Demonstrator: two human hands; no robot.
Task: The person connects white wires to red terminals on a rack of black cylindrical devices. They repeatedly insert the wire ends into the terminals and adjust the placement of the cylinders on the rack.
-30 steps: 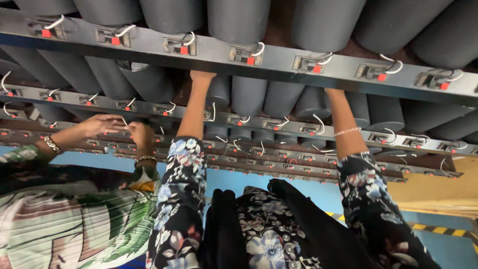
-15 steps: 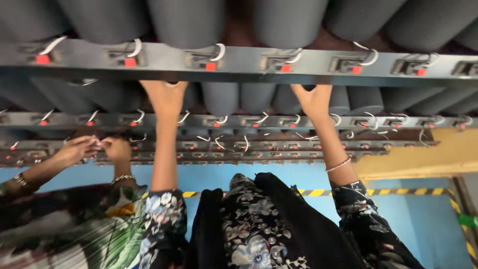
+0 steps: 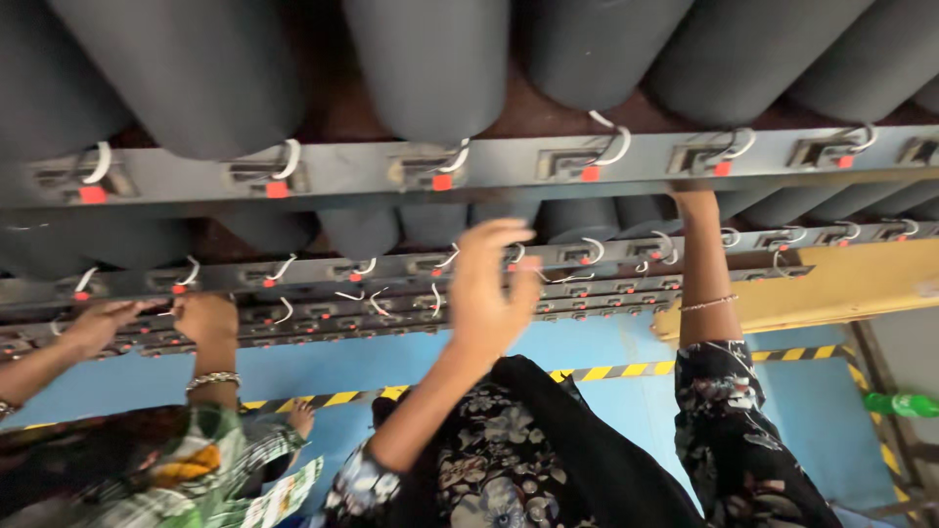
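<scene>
My left hand (image 3: 494,288) hangs in the air in front of the middle metal rail (image 3: 313,269), fingers spread and holding nothing. It is close to a white wire hook (image 3: 450,256). My right hand (image 3: 693,198) reaches up behind the top metal rail (image 3: 548,161). Its fingers are hidden by the rail, near a hook with a red tab (image 3: 729,149). A thin bracelet (image 3: 712,304) circles that wrist. Both my arms wear dark floral sleeves (image 3: 729,411). Rows of dark grey cylinders (image 3: 430,59) stand behind the rails.
At the left, another person in a green checked sleeve (image 3: 186,460) has both hands (image 3: 201,318) on the lower rails. A yellow beam (image 3: 831,284) lies at the right. The blue floor has a yellow-and-black stripe (image 3: 606,372). A green bottle (image 3: 905,403) lies at the far right.
My left hand has come off the rail and dropped lower and to the right, fingers now spread. My right hand stays up behind the top rail. The view has shifted closer.
</scene>
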